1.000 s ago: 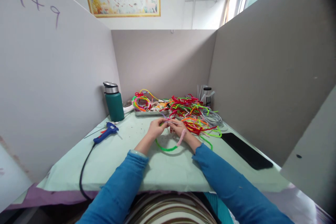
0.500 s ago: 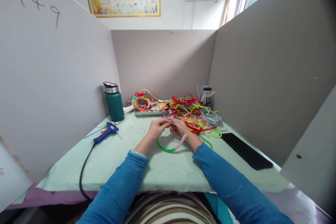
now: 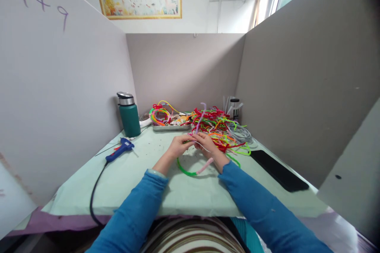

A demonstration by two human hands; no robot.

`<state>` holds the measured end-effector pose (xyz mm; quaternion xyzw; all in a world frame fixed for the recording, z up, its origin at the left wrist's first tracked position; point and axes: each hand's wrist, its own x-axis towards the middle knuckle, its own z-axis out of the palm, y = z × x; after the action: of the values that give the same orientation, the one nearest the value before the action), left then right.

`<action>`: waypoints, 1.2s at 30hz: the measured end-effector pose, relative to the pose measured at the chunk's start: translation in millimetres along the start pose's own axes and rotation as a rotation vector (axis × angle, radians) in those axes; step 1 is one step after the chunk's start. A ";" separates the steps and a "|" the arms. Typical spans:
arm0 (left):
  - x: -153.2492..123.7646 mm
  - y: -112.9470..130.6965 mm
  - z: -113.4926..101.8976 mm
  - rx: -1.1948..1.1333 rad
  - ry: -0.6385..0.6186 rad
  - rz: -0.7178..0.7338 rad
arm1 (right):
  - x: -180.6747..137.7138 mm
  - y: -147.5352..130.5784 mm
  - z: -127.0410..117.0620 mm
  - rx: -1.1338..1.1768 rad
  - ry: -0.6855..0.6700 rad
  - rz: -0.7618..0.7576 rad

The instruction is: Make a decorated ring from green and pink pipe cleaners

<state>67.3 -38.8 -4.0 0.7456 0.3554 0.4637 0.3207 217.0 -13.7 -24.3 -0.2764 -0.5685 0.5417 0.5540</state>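
Observation:
My left hand (image 3: 177, 147) and my right hand (image 3: 208, 144) meet over the middle of the table, fingers pinched together on a hoop of fuzzy craft wire (image 3: 190, 170). The hoop hangs below the hands; most of it is green and one stretch near my right wrist is pink (image 3: 205, 165). A purple fuzzy wire (image 3: 199, 120) rises from between the fingertips toward the back. A thin pale strand crosses my right hand.
A heap of coloured fuzzy wires (image 3: 218, 126) lies behind the hands, next to a metal tray (image 3: 169, 127) with more. A green flask (image 3: 129, 115) stands back left, a blue glue gun (image 3: 120, 150) with its cord at left, a black phone (image 3: 279, 170) at right. Partition walls enclose the table.
The purple wire now stands up behind my fingers where it lay low before. Both hands have shifted slightly away from me, and the hoop swung a little.

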 end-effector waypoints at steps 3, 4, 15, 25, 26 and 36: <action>-0.2 1.1 -0.2 -0.026 0.010 -0.024 | -0.6 -2.4 0.2 0.035 0.022 0.012; -0.2 1.6 -0.3 -0.039 0.018 -0.034 | -0.6 -3.0 0.1 0.044 0.024 0.018; 2.5 6.7 -3.7 -0.232 0.158 -0.211 | -0.6 -4.3 -1.9 0.133 0.061 0.039; 1.2 5.0 -8.8 -0.468 0.156 -0.309 | 0.8 0.1 -2.7 0.052 0.056 0.020; 0.9 6.3 -9.2 -0.486 0.161 -0.321 | 0.8 0.4 -3.0 0.039 0.054 0.015; 1.8 5.9 -8.8 -0.467 0.224 -0.383 | -8.2 -9.4 3.2 -0.090 0.024 -0.017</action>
<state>61.1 -39.2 4.9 0.5155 0.4065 0.5431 0.5235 218.6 -24.6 -17.7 -0.3029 -0.5879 0.5073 0.5525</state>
